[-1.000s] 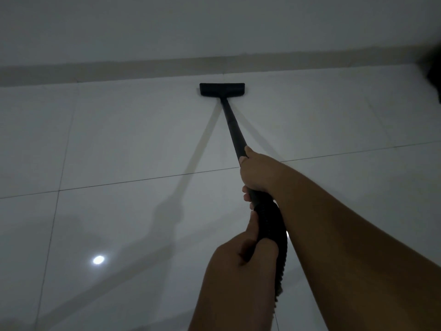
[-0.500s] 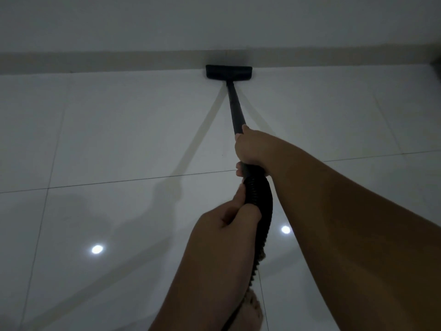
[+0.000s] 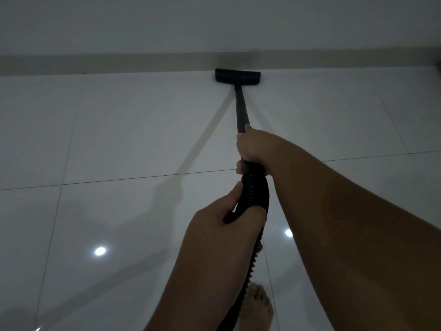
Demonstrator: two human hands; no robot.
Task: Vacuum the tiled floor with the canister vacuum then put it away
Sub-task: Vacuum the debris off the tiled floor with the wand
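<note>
The black floor nozzle [image 3: 238, 76] lies flat on the glossy white tiled floor [image 3: 119, 130], its far edge close to the skirting of the wall. A dark wand [image 3: 240, 108] runs from it back to my right hand [image 3: 254, 149], which is closed around the wand's upper end. Below it the ribbed black hose [image 3: 256, 192] curves down, and my left hand [image 3: 226, 217] grips it. The hose drops between my forearms toward the bottom edge. The canister itself is out of view.
A pale wall [image 3: 214, 22] with a beige skirting strip [image 3: 119, 62] bounds the floor ahead. My bare foot [image 3: 256, 306] stands on the tiles below the hose. Two ceiling-light reflections [image 3: 99, 251] shine on the floor. The room is dim.
The nozzle has slid forward across the tile from well short of the wall up to the skirting. Both hands followed it forward, and my foot has come into view.
</note>
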